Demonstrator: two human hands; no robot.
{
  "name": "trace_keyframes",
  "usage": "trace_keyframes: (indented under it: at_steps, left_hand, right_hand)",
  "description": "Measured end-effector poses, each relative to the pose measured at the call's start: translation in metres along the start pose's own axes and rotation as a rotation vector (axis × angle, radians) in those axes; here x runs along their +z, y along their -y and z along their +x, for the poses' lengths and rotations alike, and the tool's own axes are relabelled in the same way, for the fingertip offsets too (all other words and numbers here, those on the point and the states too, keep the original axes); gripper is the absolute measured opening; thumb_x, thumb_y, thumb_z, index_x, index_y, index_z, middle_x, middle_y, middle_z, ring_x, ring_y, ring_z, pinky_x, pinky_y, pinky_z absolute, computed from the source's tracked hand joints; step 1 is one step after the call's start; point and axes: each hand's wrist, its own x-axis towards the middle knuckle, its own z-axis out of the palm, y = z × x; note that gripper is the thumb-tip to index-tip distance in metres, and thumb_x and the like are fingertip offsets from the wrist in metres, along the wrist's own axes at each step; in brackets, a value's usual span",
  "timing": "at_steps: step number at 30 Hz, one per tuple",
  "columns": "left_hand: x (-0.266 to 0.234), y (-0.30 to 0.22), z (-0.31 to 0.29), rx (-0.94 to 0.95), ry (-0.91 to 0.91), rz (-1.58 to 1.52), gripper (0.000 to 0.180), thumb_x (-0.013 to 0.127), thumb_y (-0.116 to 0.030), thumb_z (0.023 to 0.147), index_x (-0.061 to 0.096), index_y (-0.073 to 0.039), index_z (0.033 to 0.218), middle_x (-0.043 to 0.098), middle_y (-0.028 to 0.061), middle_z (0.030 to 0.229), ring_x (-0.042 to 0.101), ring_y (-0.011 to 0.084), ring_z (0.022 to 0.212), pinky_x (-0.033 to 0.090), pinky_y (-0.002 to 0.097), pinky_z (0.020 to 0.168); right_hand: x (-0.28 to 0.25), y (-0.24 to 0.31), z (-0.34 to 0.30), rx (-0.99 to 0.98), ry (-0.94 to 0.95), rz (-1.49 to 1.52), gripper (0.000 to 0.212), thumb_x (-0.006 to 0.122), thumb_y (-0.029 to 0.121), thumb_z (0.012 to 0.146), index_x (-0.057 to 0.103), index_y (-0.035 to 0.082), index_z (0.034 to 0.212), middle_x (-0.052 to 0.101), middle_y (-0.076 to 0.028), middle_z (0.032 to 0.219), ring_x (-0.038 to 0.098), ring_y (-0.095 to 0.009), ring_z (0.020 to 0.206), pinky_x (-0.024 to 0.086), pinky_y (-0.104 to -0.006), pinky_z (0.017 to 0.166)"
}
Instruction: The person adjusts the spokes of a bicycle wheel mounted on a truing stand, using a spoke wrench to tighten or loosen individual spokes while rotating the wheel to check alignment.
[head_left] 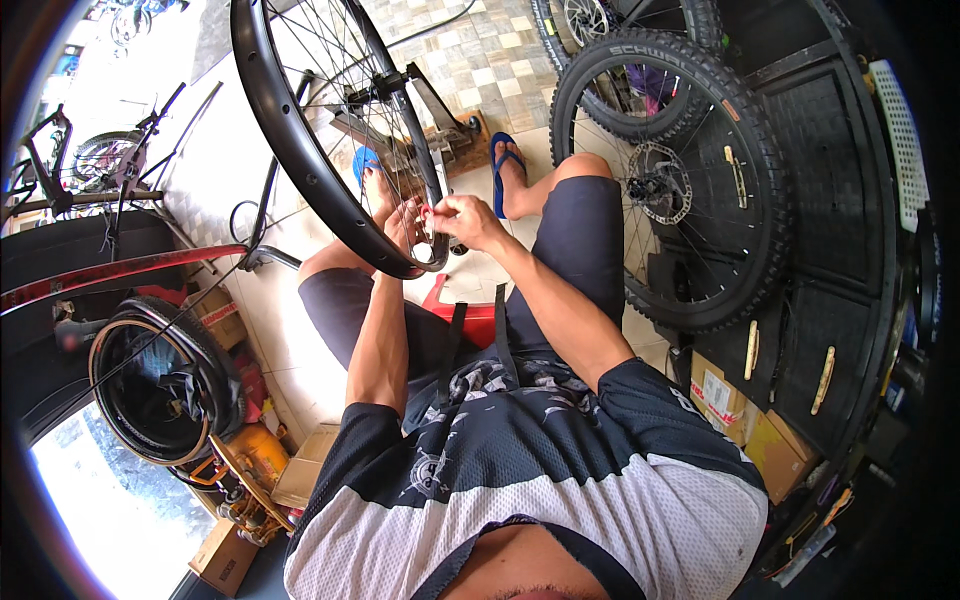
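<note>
A cluttered bicycle workshop surrounds you, its floor of pale and patterned tiles (490,45) spreading below. Nearest, your right hand (468,222) is closed in a pinch on a small red-and-silver tool (427,213) at the near end of a black spoked wheel with a wide, tyreless rim (297,165). Your left hand (402,224) curls at that same end; the spokes partly cover it, so you cannot tell what it grips. The wheel stands upright before you, at a grey metal stand on a wooden base (472,150). Rightward is a knobby-tyred black wheel with a disc rotor (655,185); bicycles (110,155) stand farther off, leftward.
</note>
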Motion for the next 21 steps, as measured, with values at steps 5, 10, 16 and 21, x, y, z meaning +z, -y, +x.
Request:
trace_keyframes:
  at_steps: [5, 10, 16, 21]
  left_hand:
    - [0.004, -0.007, -0.004, 0.066, -0.057, 0.127, 0.039, 0.068, -0.036, 0.099, 0.063, -0.002, 0.116, 0.07, 0.005, 0.094, 0.067, 0.0151, 0.077, 0.055, 0.029, 0.063]
    - [-0.002, -0.016, -0.015, 0.142, -0.006, 0.258, 0.029, 0.071, -0.034, 0.097, 0.066, -0.008, 0.111, 0.073, 0.0025, 0.092, 0.071, 0.0141, 0.08, 0.053, 0.0267, 0.065]
    - [-0.007, -0.025, -0.021, 0.115, 0.024, 0.366, 0.03, 0.071, -0.035, 0.097, 0.066, -0.008, 0.11, 0.073, 0.0008, 0.097, 0.072, 0.0141, 0.084, 0.054, 0.027, 0.066]
    - [-0.007, -0.022, -0.019, 0.084, 0.024, 0.361, 0.031, 0.071, -0.036, 0.097, 0.065, -0.009, 0.111, 0.073, 0.0013, 0.097, 0.072, 0.0146, 0.085, 0.054, 0.0282, 0.067]
  right_hand:
    - [-0.012, -0.006, 0.015, 0.127, -0.159, -0.118, 0.023, 0.074, 0.022, 0.09, 0.071, 0.0, 0.097, 0.076, -0.01, 0.087, 0.07, -0.013, 0.078, 0.053, -0.0298, 0.071]
    - [-0.003, -0.028, 0.018, 0.193, 0.07, -0.231, 0.022, 0.074, 0.018, 0.089, 0.07, -0.003, 0.097, 0.076, -0.01, 0.087, 0.07, -0.014, 0.078, 0.054, -0.0286, 0.073]
    - [0.009, -0.03, 0.017, 0.189, 0.164, -0.004, 0.019, 0.075, 0.012, 0.089, 0.07, -0.004, 0.098, 0.074, -0.009, 0.09, 0.068, -0.012, 0.079, 0.055, -0.0276, 0.073]
    - [0.007, -0.023, 0.011, 0.126, 0.055, -0.251, 0.015, 0.073, 0.01, 0.091, 0.069, -0.004, 0.099, 0.073, -0.007, 0.087, 0.068, -0.011, 0.078, 0.054, -0.0264, 0.071]
